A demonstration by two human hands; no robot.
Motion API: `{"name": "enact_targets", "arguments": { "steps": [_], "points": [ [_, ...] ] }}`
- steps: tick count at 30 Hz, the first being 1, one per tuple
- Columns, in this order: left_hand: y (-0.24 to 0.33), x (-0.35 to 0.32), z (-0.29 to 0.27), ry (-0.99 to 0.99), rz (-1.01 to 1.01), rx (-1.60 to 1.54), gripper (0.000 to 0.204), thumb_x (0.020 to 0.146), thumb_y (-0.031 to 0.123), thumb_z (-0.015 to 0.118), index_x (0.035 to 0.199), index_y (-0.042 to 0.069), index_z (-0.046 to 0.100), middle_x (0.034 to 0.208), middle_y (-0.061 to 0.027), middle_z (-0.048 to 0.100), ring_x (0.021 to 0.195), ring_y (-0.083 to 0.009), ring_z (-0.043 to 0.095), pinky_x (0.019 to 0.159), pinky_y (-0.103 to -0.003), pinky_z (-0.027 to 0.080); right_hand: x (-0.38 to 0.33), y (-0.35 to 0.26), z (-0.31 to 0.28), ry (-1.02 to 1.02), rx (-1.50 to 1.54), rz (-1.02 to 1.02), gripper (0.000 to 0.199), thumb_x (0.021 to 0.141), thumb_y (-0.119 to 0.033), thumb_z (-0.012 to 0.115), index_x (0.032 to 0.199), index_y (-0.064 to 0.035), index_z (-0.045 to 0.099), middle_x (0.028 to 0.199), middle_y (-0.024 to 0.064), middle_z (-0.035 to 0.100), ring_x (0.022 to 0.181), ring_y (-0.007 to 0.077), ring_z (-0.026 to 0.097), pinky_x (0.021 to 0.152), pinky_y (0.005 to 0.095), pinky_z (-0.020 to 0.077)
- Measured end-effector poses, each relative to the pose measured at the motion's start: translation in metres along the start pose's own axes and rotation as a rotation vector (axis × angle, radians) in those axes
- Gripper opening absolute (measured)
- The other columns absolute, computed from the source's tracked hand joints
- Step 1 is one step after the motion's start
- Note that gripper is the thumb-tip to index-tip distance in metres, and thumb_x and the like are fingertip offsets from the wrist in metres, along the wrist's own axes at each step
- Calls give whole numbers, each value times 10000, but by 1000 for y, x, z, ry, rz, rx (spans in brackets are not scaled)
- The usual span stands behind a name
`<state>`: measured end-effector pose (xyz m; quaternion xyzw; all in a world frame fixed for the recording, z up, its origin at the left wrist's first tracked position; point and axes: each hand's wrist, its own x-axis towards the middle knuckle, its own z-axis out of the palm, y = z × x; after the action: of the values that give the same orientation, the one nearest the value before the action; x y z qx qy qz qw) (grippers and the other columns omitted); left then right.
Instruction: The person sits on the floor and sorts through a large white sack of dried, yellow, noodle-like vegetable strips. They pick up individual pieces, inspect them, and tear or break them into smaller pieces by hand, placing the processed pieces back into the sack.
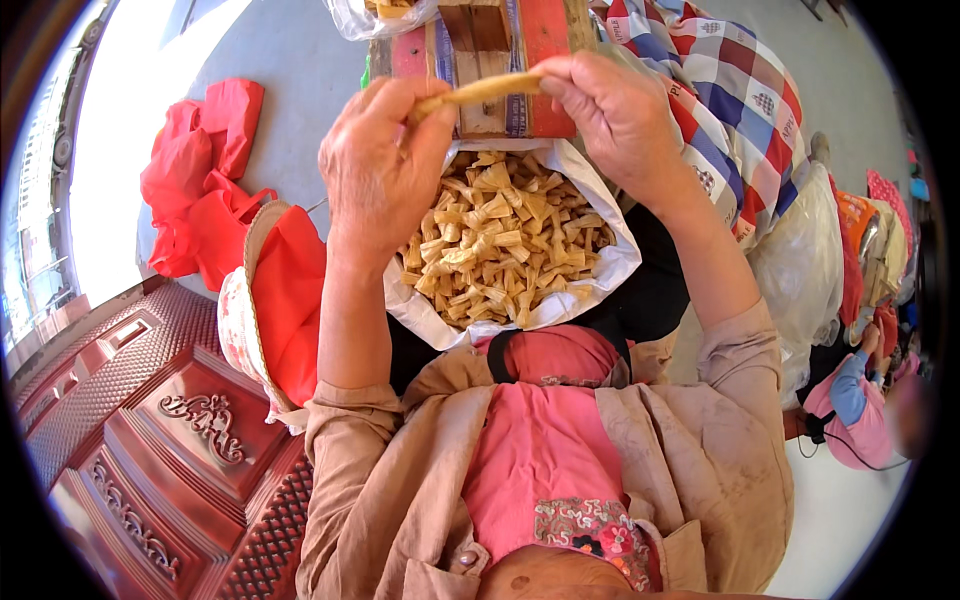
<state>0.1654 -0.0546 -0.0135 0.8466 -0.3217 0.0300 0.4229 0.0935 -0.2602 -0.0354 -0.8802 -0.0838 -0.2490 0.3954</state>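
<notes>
Pinched between my two hands is a long tan strip of what looks like tofu skin (495, 88), stretched roughly level over a wooden stand. Its left end sits in the curled fingers of my left hand (380, 150). The thumb and fingers of my right hand (615, 120) grip the other end. Below my hands, a white sack (622, 265) lies open at my lap. Many small knotted pieces (510, 235) of the same tan material fill it.
The stand (548, 115) has red, worn wood. Behind it is a clear bag (350, 18) with more tan pieces. Checked cloth (745, 95) hangs right. At left are red bags (200, 165), a brimmed hat (240, 320) and a carved dark-red door (180, 460). Another person (855, 410) sits far right.
</notes>
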Motion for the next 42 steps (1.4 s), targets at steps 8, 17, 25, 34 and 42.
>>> {"name": "enact_targets", "arguments": {
  "steps": [8,17,25,34,42],
  "points": [
    [-25,16,17,35,-103,170,160,819,204,614,918,91,669,831,-66,643,799,-270,610,763,-367,466,12,38,25,3,-296,-170,26,853,-98,601,863,-87,622,737,75,635,669,267,633,563,346,494],
    [-38,-63,-8,153,-626,-850,238,929,142,574,1096,-17,634,904,-93,666,732,-132,603,647,-252,478,-61,79,-26,287,-98,473,153,906,-141,639,1001,-24,664,645,33,579,586,104,540,565,251,439],
    [-26,-100,-15,48,-791,-1558,350,958,110,505,1269,-51,510,1163,-190,610,927,-233,626,835,-362,518,83,35,-9,167,-51,137,237,928,-140,579,1134,-31,622,708,79,631,571,116,545,564,266,445],
    [-41,-122,-26,79,-835,-1474,375,966,95,478,1290,-93,457,1262,-249,550,1089,-298,619,951,-405,511,4,25,8,182,133,278,235,948,-157,560,1143,-48,634,790,44,673,620,99,574,582,251,463],
    [-68,-136,-5,47,-707,-631,311,928,99,586,1171,-95,590,964,-123,686,849,-129,656,722,-236,504,-95,-24,35,-220,89,203,205,850,-74,651,1055,-76,654,860,61,667,735,225,649,657,295,505]
  ]
}}
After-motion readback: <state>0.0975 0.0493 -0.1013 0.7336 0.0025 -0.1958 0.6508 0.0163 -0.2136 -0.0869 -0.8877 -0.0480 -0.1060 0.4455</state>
